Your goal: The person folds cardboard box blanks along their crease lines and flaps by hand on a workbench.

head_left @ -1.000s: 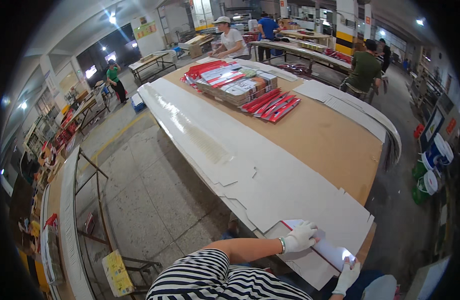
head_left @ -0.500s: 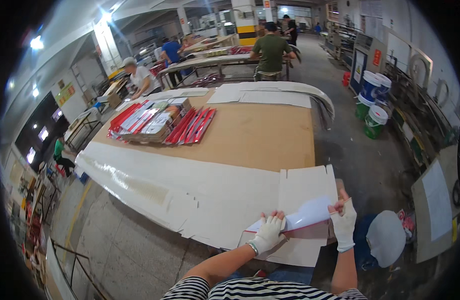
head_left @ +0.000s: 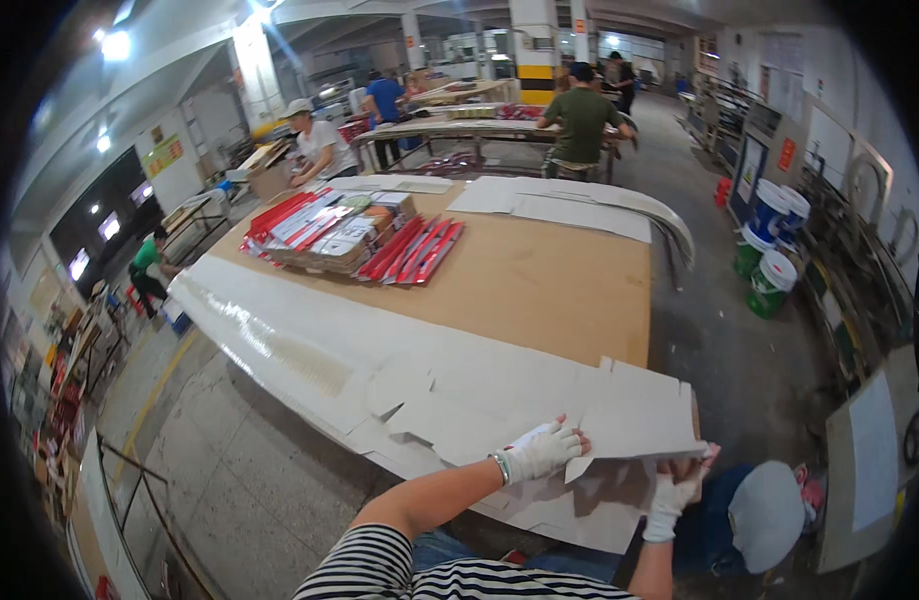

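A large white cardboard sheet (head_left: 634,410) covers the near right part of the worktable, its front edge lifted and bent up off the sheet below (head_left: 579,530). My left hand (head_left: 544,452), in a white fingerless glove, lies on top of the raised sheet near that edge with fingers stretched out. Gloved likewise, my right hand (head_left: 674,490) grips the sheet's right front corner from below; its fingers partly hide behind the cardboard. Slots and small flaps are cut along the sheet's left part.
Red and white flat packages (head_left: 349,235) are piled on the brown board (head_left: 549,280). More white sheets (head_left: 549,205) lie at the far edge. Paint buckets (head_left: 771,283) stand at right, near a round white-topped seat (head_left: 767,515). Several people work beyond the table.
The cardboard's front edge has been lifted and folded over. The glossy white piece with a red edge no longer shows. My right hand has moved down to the corner, and the view has shifted.
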Action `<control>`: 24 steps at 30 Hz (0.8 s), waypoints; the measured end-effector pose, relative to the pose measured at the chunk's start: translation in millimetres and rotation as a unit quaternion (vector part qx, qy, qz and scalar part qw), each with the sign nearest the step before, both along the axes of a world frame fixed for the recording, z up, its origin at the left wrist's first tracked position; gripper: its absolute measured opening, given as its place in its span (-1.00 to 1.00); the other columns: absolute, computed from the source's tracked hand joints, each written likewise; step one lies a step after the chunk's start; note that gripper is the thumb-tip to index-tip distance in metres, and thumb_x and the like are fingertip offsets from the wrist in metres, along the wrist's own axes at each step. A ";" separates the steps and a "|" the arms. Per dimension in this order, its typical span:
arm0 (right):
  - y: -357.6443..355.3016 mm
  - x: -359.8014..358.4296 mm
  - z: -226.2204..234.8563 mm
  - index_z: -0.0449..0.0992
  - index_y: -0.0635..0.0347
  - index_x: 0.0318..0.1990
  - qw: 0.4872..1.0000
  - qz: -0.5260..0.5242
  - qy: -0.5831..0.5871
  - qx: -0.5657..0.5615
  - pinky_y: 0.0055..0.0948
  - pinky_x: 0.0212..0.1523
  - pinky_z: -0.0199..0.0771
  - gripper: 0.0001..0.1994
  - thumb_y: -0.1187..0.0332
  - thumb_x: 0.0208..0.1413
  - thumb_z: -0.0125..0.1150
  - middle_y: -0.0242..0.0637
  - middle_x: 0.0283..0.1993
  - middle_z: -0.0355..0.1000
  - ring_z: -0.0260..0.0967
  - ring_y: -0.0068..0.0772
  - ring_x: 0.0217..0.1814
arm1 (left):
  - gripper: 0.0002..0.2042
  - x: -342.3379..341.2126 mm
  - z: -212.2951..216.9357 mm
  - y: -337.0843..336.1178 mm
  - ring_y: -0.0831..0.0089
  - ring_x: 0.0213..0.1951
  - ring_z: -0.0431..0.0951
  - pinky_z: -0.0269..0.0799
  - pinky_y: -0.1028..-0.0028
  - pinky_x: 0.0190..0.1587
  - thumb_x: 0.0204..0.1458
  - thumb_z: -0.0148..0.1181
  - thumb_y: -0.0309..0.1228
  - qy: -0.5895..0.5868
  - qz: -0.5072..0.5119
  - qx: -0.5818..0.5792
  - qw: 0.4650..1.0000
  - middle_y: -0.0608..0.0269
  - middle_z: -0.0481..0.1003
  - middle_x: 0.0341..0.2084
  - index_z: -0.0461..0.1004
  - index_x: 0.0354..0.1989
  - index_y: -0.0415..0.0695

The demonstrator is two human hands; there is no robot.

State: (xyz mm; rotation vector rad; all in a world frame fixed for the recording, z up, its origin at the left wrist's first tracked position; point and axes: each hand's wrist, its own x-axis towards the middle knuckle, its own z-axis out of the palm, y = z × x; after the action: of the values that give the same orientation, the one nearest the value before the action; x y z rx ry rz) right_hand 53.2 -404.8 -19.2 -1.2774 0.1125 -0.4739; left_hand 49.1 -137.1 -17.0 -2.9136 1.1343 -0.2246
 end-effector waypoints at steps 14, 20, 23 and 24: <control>-83.6 -12.9 -63.8 0.41 0.40 -0.32 0.886 0.076 0.188 -0.418 -0.36 -0.33 0.28 -0.72 0.31 0.09 0.30 -0.15 -0.41 0.35 0.26 -0.38 -0.39 | -0.59 -21.5 -26.3 -34.4 0.24 0.33 0.13 -0.07 -0.13 0.32 0.11 0.06 -0.32 0.149 0.156 -0.229 0.949 0.24 0.27 0.22 0.32 0.17 -0.01; -68.0 4.3 -52.7 0.40 0.36 -0.36 0.885 -0.012 0.114 -0.450 -0.29 -0.26 0.30 -0.69 0.28 0.00 0.37 -0.13 -0.36 0.35 0.31 -0.28 -0.29 | -0.32 -23.1 -7.1 -62.8 0.12 0.39 0.00 -0.21 -0.34 0.27 0.10 0.09 -0.09 0.088 0.217 -0.110 0.966 0.08 0.09 0.34 0.07 0.33 -0.15; -59.1 7.2 -35.1 0.43 0.33 -0.27 0.882 -0.013 0.107 -0.459 -0.29 -0.19 0.33 -0.70 0.34 -0.04 0.39 -0.15 -0.27 0.38 0.32 -0.29 -0.24 | -0.16 -26.6 8.9 -61.3 0.08 0.40 -0.03 -0.26 -0.36 0.27 0.04 0.10 0.05 0.123 0.218 -0.118 0.961 0.00 0.04 0.36 -0.03 0.37 -0.25; -58.1 9.8 -26.4 0.43 0.33 -0.27 0.882 -0.013 0.106 -0.459 -0.29 -0.19 0.33 -0.70 0.34 -0.04 0.39 -0.15 -0.27 0.38 0.32 -0.29 -0.24 | -0.10 -26.6 11.1 -61.7 0.07 0.41 -0.05 -0.27 -0.34 0.28 0.02 0.09 0.11 0.128 0.214 -0.102 0.963 -0.03 0.04 0.36 -0.06 0.38 -0.28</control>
State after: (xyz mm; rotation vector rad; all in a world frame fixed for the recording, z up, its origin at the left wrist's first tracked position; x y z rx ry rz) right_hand 63.0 -462.9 -45.6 -2.2692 0.0894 -0.4159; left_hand 22.5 -198.8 -5.9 -3.3506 0.4869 0.0466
